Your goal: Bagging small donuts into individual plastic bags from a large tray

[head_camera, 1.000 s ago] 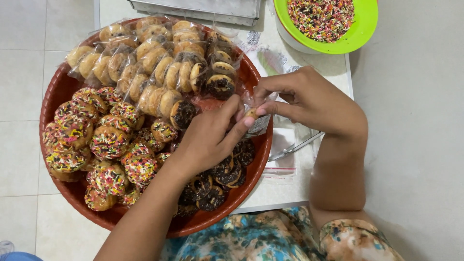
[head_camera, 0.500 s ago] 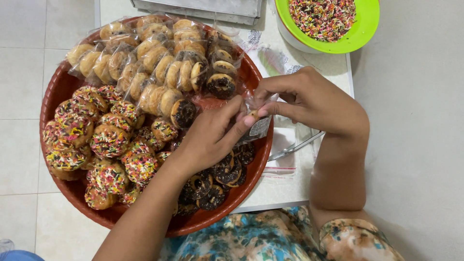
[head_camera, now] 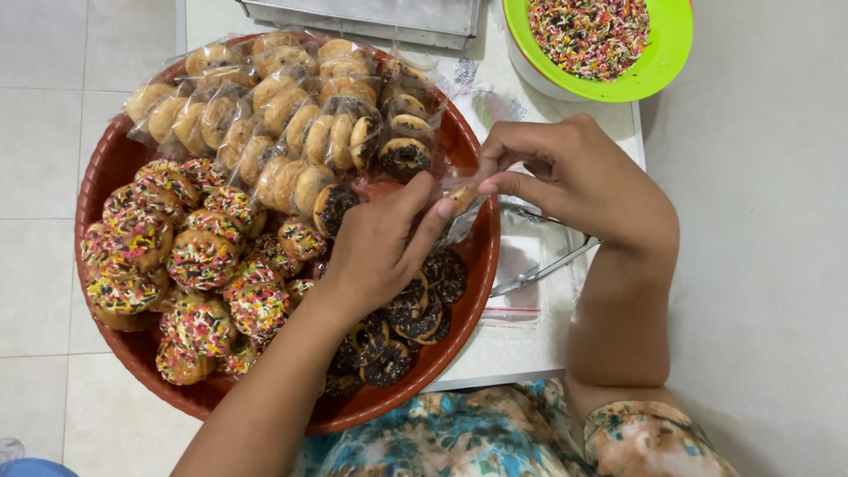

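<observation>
Both hands meet over the right rim of the tray [head_camera: 106,177]. Left hand [head_camera: 375,252] reaches across the donuts, fingers pinched narrow on a small clear bag [head_camera: 459,212] with a donut in it; right hand [head_camera: 574,181] comes in from the bench side, thumb and forefinger nipping the same bag's top. The bag hangs just above the tray's edge, between the two hands.

Against half a second and a second ago, little differs: the hands sit in the same spot and the bag is still held between them, with only small shifts of the fingertips. The piles on the tray lie as they did.

Under the left wrist sit chocolate donuts [head_camera: 415,309]. To the left lies a heap of sprinkled donuts [head_camera: 203,265], and along the far side bagged donuts [head_camera: 291,115] are stacked in rows. Metal tongs [head_camera: 543,265] lie on the white bench [head_camera: 530,340] just beside the tray, below the right hand. A green bowl [head_camera: 662,62] of sprinkles stands at the far right corner, with a metal pan [head_camera: 371,16] next to it.

The tray overhangs the bench's near and left edges, above tiled floor [head_camera: 40,159]. Open floor lies right of the bench.
</observation>
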